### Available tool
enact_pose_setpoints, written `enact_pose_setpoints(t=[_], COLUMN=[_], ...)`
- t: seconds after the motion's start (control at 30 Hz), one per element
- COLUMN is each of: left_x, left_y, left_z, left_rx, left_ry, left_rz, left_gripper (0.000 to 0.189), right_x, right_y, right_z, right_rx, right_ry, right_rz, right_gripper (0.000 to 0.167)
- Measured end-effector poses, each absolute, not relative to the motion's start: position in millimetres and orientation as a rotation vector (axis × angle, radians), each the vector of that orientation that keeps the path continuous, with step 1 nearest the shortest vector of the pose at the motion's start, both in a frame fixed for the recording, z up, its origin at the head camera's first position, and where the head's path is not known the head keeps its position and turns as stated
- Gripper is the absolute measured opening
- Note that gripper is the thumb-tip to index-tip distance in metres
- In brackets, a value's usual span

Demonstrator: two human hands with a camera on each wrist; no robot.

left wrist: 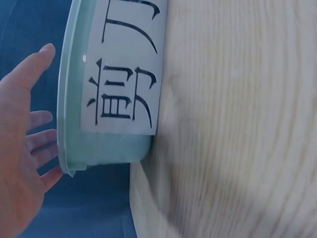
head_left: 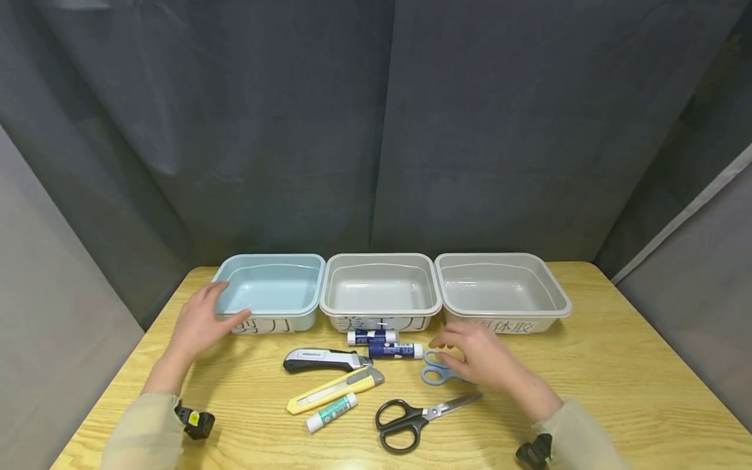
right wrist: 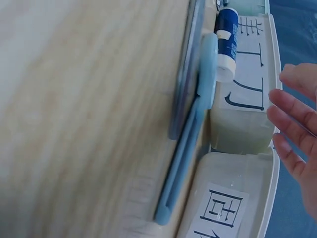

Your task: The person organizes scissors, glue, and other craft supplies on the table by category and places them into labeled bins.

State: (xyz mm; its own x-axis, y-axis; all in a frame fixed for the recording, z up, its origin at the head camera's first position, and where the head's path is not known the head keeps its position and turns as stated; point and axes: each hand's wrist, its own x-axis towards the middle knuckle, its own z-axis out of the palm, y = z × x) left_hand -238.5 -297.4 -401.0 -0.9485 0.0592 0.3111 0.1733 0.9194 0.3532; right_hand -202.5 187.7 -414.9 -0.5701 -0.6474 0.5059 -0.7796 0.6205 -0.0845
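My left hand is at the left corner of the light blue bin, thumb and fingers spread around its rim. In the left wrist view, the fingers are extended beside that bin's labelled end. My right hand hovers over the light blue scissors, partly covering them, with its fingers loosely bent. The right wrist view shows the scissors lying on the table, apart from the fingers. Black-handled scissors lie just in front, their blades pointing right.
Two blue glue sticks lie before the middle grey bin. A grey-black utility knife, a yellow utility knife and a green glue stick lie left of centre. The right grey bin stands behind my right hand.
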Motion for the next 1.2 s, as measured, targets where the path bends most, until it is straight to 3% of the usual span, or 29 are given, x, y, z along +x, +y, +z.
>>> enact_pose_setpoints(t=[0.93, 1.2], left_x=[-246, -250], left_y=[-323, -326], left_z=[-410, -413], left_rx=[-0.015, -0.03], left_ry=[-2.886, -2.871], left_rz=[-0.89, -1.013], left_gripper=[0.111, 0.109], right_x=[-170, -169], right_y=[181, 176], right_z=[-431, -434], right_rx=[1.502, 1.531], right_ry=[-2.555, -2.592], right_rz=[0.403, 0.351], right_gripper=[0.03, 0.035])
